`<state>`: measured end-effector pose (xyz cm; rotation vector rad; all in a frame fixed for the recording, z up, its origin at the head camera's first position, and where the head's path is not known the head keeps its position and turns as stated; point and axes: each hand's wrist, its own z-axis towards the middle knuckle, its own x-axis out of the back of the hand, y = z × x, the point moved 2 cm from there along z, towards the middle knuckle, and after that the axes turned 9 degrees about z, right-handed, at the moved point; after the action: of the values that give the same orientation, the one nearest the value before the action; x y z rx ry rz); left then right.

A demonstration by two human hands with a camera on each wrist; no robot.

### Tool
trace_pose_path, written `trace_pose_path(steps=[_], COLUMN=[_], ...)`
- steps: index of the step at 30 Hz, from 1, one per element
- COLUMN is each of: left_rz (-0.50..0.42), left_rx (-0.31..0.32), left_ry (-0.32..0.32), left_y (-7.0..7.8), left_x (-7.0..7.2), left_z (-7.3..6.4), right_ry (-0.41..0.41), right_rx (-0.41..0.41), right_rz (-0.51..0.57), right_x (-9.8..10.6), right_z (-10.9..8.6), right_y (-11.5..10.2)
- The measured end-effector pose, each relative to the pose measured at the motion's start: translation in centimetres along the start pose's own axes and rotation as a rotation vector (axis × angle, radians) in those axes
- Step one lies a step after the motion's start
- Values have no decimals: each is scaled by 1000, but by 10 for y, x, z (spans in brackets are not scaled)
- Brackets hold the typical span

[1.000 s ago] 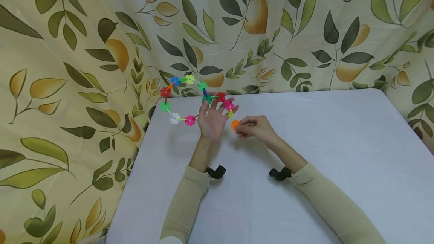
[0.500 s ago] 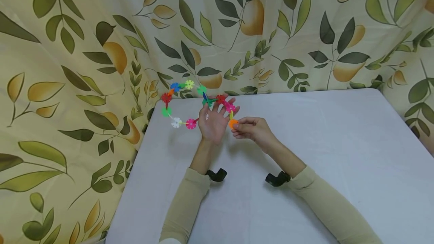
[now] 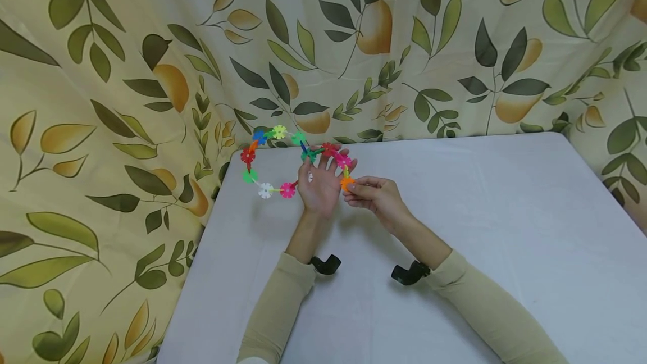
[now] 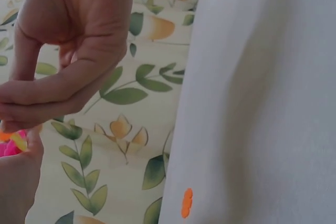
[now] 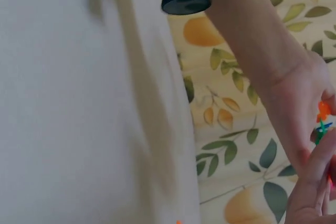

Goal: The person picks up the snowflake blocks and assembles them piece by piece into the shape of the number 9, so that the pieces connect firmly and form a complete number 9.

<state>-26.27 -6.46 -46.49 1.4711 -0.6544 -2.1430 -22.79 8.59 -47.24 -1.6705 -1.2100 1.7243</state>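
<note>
A looped chain of colourful notched plastic snowflake discs (image 3: 287,190) hangs above the table's far left part. My left hand (image 3: 321,187) is turned palm up, its thumb and index finger at a teal disc (image 3: 308,155) of the chain. Pink discs (image 3: 343,161) lie across its other fingers. My right hand (image 3: 376,194) pinches an orange disc (image 3: 347,184) right at the yellow disc (image 3: 346,172) on the chain's end. In the left wrist view, the curled right fingers (image 4: 47,98) meet over the orange, yellow and pink discs (image 4: 10,148). Part of the chain is hidden behind my left hand.
A white-covered table (image 3: 455,212) spreads below both hands, with a leaf-and-fruit patterned curtain (image 3: 434,55) behind and to the left. In the left wrist view, a small orange scalloped piece (image 4: 187,203) shows against the white cloth. Black wrist cameras (image 3: 410,273) jut inward from both wrists.
My right hand has brought the orange disc left and up against the chain's yellow end. The chain's left part has sunk slightly, while the left hand has barely moved.
</note>
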Motion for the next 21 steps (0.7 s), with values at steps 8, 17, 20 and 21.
trace_pose_path(steps=[8,17,20,21], left_rz=[-46,8,19,19], left_rx=[-17,-31,-36,-41], left_ry=[20,38,56,62], left_y=[-5,0,5,6], left_x=[-1,1,5,6], left_z=[-1,1,3,4], right_ry=[53,-11,-18,0], right_rx=[-22,-58,-76,-80], right_rz=[40,30,-55,-75], right_x=[1,0,3,4], right_z=[3,6,10,12], right_y=[2,2,2,2])
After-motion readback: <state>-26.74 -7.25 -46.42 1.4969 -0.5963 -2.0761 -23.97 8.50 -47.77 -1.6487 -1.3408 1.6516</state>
